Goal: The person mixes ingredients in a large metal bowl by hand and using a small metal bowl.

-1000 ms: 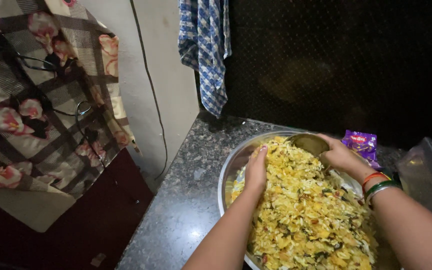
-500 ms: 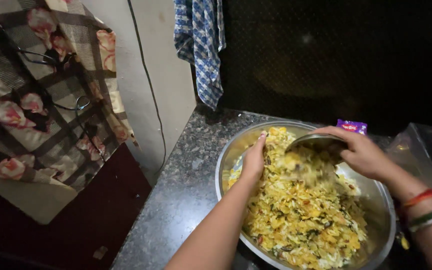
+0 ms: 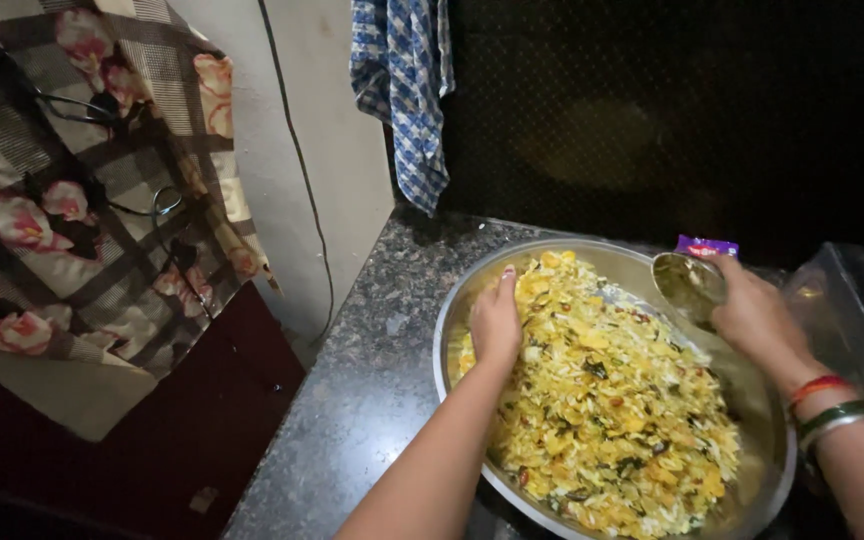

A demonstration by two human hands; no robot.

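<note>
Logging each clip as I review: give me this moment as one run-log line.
left hand: flat on yellow flaked mixture | right hand: holds small steel cup, tilted | large round steel basin: on speckled stone counter

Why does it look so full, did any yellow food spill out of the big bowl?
No spill shows. The yellow mix is heaped but stays inside the steel bowl, and the speckled counter beside it looks clean.

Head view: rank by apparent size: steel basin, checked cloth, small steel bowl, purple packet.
1. Steel basin, largest by far.
2. Checked cloth, hanging farther back, so its true size is unsure.
3. Small steel bowl, held in the right hand.
4. Purple packet, mostly hidden, so unsure.
</note>
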